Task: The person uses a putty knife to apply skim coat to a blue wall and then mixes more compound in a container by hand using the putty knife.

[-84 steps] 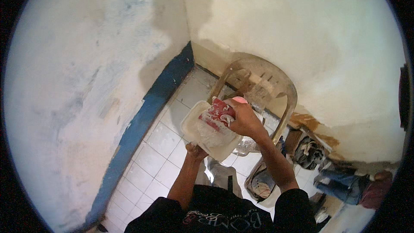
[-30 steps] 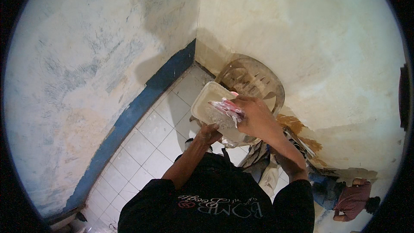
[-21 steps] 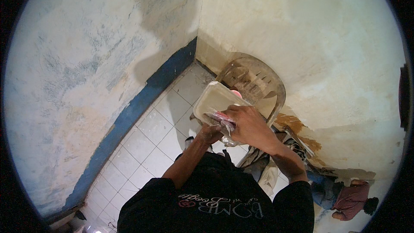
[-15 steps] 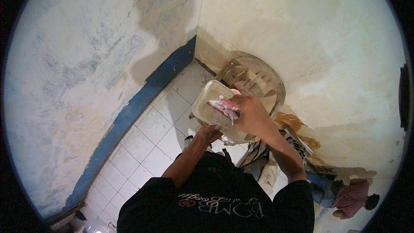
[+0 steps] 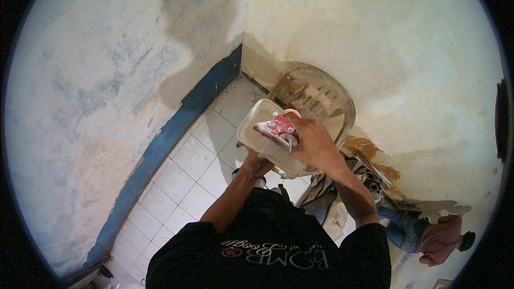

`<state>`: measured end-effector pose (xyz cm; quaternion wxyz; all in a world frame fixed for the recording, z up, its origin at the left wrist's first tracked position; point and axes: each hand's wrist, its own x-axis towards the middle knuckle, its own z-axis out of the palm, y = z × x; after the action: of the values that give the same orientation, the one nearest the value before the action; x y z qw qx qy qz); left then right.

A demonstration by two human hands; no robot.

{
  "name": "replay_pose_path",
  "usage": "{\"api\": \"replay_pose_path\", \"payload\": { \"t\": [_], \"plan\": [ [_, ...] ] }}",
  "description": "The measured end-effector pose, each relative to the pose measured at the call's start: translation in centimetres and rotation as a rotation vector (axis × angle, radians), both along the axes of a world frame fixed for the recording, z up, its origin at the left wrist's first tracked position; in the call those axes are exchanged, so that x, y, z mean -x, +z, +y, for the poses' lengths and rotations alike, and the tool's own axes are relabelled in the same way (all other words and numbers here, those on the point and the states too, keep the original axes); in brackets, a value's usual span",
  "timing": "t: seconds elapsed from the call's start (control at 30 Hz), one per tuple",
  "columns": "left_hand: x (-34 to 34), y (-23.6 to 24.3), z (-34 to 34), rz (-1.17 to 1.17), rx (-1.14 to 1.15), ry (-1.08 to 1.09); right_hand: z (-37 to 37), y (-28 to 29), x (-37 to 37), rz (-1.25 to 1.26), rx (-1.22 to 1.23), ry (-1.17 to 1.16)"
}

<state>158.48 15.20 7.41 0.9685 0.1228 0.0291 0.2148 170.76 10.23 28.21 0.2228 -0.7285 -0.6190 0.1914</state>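
A pale rectangular plastic tub is tilted in front of me, with whitish paste smeared on its inside. My left hand grips its near left edge from beneath, and the fingers are mostly hidden under it. My right hand is closed around a red tool smeared with white paste, held over the tub's opening. The tool's exact kind is hard to make out under the paste and fingers.
A dirty plastic chair stands in the corner beyond the tub. A patchy wall with a blue lower band runs along the left. White floor tiles lie below. At the lower right is another person, near cluttered cloths.
The red tool has turned and shifted slightly left, showing more of its red surface. My left thumb has slipped from the tub's rim to below it. The other person has shifted slightly.
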Motion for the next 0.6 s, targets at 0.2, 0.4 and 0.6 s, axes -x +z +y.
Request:
{"api": "replay_pose_path", "payload": {
  "t": [0.2, 0.4, 0.6],
  "plan": [
    [0.8, 1.2, 0.4, -0.283, -0.087, 0.041, 0.1, -0.9, 0.9, -0.012, 0.007, -0.035],
    [1.5, -1.5, 0.5, -0.169, 0.118, -0.052, 0.4, -0.7, 0.2, -0.090, -0.009, -0.117],
    [1.4, -1.6, 1.4, -0.040, -0.083, -0.014, 0.2, -1.5, 1.8, 0.055, -0.042, -0.049]
  ]
}}
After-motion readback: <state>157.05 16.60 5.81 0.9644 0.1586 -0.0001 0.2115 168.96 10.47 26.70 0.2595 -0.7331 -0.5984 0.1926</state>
